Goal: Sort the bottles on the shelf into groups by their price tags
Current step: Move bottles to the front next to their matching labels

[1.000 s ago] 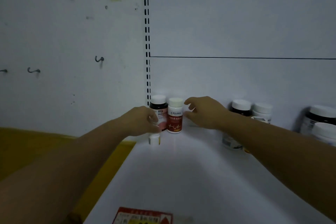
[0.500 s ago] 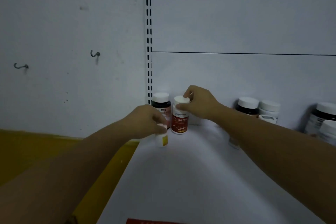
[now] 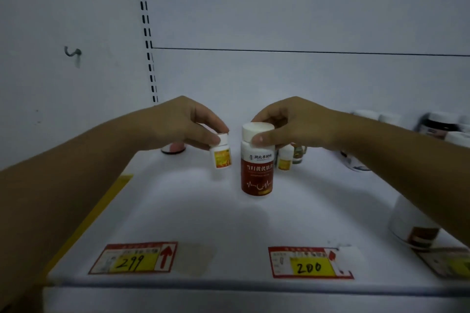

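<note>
The left hand [image 3: 183, 124] is pinching the small yellow bottle [image 3: 220, 155] by its cap, the right hand [image 3: 292, 122] pinching the red bottle [image 3: 256, 173] at its three o'clock, each cap-only grip likely risking a drop.

1. Shelf [image 3: 190, 211]: smooth, matt white surface.
2. Large bottle [image 3: 257, 173]: smooth white plastic, slightly glossy red label.
3. Small bottle [image 3: 221, 155]: white plastic, yellow paper-like label.
4. Price tags [image 3: 133, 258]: flat printed paper.

The left hand [image 3: 178, 124] pinches a small yellow-labelled bottle [image 3: 221, 157] by its cap. Beside it, the right hand [image 3: 297, 122] grips the red bottle's [image 3: 256, 173] white cap. Tags marked 299 [image 3: 133, 258] and 200 [image 3: 309, 263] lie along the shelf's [image 3: 203, 211] front edge.
</note>
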{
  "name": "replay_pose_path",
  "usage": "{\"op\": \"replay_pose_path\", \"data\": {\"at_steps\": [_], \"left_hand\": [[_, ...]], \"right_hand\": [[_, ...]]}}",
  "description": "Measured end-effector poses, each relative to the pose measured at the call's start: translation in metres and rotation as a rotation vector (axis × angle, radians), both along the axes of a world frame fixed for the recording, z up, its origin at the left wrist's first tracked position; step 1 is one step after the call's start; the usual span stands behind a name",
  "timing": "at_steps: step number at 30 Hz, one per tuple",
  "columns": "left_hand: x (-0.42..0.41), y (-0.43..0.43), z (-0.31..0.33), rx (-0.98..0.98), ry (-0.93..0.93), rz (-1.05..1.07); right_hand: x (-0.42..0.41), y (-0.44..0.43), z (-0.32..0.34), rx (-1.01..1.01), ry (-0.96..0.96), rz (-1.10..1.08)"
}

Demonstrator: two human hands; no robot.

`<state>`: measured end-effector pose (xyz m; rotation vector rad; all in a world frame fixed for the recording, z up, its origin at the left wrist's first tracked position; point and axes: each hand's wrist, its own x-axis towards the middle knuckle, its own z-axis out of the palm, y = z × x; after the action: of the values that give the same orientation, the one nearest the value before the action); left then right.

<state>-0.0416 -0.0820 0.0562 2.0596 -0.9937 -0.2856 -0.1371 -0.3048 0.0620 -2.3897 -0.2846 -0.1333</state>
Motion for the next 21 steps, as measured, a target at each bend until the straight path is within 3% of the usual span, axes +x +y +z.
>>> {"op": "replay_pose_path", "data": {"at_steps": [8, 21], "left_hand": [[-0.032, -0.033, 0.003, 0.034, 0.013, -0.016], [-0.049, -0.039, 0.004, 0.025, 0.016, -0.047]], "right_hand": [[-0.059, -0.008, -0.011, -0.076, -0.018, 0.075], [-0.068, -0.005, -0.020, -0.162, -0.053, 0.077]]}}
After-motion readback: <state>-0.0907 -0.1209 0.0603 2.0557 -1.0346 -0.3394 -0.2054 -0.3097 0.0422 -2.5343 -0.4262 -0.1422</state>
